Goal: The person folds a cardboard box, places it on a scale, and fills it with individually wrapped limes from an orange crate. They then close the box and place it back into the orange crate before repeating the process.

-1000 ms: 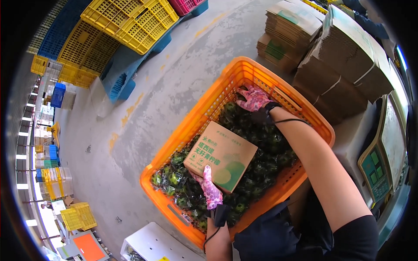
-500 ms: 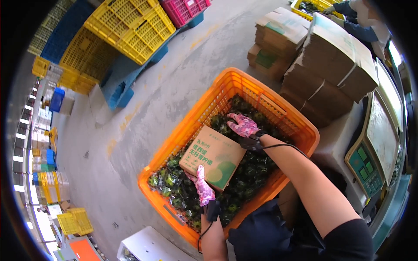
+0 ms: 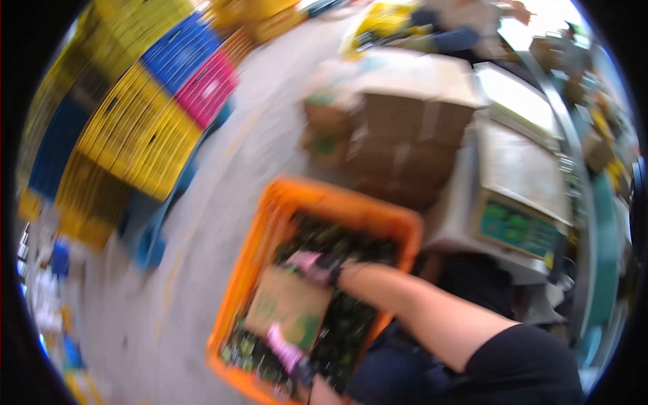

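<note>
A brown cardboard box (image 3: 287, 304) with green print lies tilted over dark, glossy packets with green contents (image 3: 347, 324) in an orange plastic crate (image 3: 229, 293). My left hand (image 3: 285, 347), in a pink patterned glove, grips the box's near side with the thumb over its top. At the box's far edge is my right hand (image 3: 314, 264), in a matching glove. It seems to touch the cardboard, but motion blur smears its fingers. Each wrist wears a dark strapped device. The box's underside is hidden.
Bundled flat cartons (image 3: 412, 128) stand beyond the crate, beside a scale (image 3: 523, 172) with a green panel. Stacked yellow crates (image 3: 138, 128) rest on a blue pallet (image 3: 152, 243) at left. Another person (image 3: 459, 34) works by a yellow crate at the far right.
The view has swung, shifting the crate lower and left in the picture, with strong blur. My right hand has moved from the packets beside the box to its far edge. My left hand keeps its grip.
</note>
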A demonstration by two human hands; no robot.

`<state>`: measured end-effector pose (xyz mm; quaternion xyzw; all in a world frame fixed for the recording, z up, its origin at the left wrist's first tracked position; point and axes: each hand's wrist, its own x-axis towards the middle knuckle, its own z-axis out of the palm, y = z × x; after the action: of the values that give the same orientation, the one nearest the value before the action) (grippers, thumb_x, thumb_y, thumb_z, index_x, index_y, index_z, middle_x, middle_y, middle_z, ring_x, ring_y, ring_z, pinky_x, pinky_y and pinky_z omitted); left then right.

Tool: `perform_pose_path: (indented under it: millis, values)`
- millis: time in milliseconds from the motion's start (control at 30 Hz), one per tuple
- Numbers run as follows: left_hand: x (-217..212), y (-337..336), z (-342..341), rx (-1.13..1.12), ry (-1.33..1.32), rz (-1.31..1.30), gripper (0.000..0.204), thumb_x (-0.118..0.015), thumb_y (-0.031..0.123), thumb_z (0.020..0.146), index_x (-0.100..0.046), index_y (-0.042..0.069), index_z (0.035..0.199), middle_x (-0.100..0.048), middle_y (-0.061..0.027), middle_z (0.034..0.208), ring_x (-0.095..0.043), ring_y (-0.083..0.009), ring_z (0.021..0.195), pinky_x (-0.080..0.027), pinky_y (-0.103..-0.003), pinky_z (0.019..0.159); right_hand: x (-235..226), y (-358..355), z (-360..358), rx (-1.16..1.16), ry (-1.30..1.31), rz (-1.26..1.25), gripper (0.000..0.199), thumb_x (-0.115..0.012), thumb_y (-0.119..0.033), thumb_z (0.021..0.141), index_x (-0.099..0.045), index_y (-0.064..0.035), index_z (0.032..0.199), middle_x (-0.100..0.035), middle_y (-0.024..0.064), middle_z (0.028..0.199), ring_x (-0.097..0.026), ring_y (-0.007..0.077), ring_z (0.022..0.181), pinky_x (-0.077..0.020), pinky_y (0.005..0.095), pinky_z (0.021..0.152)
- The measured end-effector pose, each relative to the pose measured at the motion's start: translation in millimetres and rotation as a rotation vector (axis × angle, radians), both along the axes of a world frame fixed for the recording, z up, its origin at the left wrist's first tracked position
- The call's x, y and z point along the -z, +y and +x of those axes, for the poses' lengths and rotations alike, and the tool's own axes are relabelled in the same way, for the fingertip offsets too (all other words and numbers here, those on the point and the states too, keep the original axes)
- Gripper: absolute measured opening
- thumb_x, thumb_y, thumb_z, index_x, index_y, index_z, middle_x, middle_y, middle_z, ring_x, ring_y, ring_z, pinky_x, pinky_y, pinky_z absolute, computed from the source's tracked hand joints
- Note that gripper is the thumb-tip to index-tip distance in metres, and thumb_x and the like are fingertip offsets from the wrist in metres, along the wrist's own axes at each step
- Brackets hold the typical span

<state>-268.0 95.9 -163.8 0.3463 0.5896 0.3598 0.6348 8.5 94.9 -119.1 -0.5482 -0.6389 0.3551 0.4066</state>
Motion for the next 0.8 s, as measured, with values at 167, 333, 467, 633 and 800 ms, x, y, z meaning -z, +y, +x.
perform_pose_path:
  millis: [167, 333, 467, 633, 800]
  values:
    - [-72, -33, 65, 0.298, 0.009, 0.132, 0.069, -0.056, 0.046, 0.083, -0.047, 0.004, 0.137, -0.048, -0.0185, 0.134, -0.054, -0.0343, 0.110, -0.046, -0.048, 0.094, -21, -16, -41, 0.223, 0.558, -0.273, 0.050, -0.033, -0.040, 0.100, -0.057, -0.0008, 0.119, -0.064, 0.0091, 0.119, -0.057, 0.0258, 0.108, -0.0399, 0.0385, 0.099]
    - [-126, -68, 127, 0.605, -0.075, 0.170, 0.070, -0.054, 0.049, 0.084, -0.047, 0.006, 0.138, -0.048, -0.0177, 0.136, -0.054, -0.0349, 0.112, -0.045, -0.048, 0.096, -121, -15, -61, 0.127, 0.104, 0.040, 0.037, -0.046, -0.036, 0.092, -0.060, -0.0050, 0.106, -0.066, 0.0159, 0.103, -0.061, 0.0320, 0.099, -0.0479, 0.0422, 0.084]
    - [-151, -95, 153, 0.796, -0.185, 0.136, 0.071, -0.053, 0.052, 0.084, -0.047, 0.007, 0.138, -0.048, -0.0172, 0.137, -0.054, -0.0354, 0.113, -0.045, -0.049, 0.097, -174, -30, -72, 0.026, -0.635, 0.221, 0.024, -0.048, -0.030, 0.091, -0.066, -0.0131, 0.094, -0.069, 0.0108, 0.085, -0.067, 0.0302, 0.082, -0.0527, 0.0452, 0.067]
    - [-174, -140, 184, 1.009, -0.302, 0.071, 0.072, -0.051, 0.056, 0.085, -0.046, 0.008, 0.139, -0.048, -0.0165, 0.138, -0.053, -0.0360, 0.114, -0.045, -0.049, 0.099, -234, -56, -21, 0.302, -0.589, 0.586, 0.020, -0.063, -0.036, 0.078, -0.068, -0.0185, 0.086, -0.069, 0.0054, 0.082, -0.067, 0.0254, 0.074, -0.0514, 0.0395, 0.060]
    - [-186, -155, 206, 1.149, -0.507, -0.106, 0.074, -0.049, 0.059, 0.086, -0.046, 0.010, 0.140, -0.048, -0.0157, 0.139, -0.053, -0.0366, 0.116, -0.044, -0.050, 0.100, -262, -134, 37, 0.572, -0.433, 0.386, 0.052, -0.069, -0.035, 0.076, -0.060, -0.0087, 0.120, -0.056, 0.0221, 0.128, -0.055, 0.0368, 0.115, -0.0476, 0.0427, 0.093]
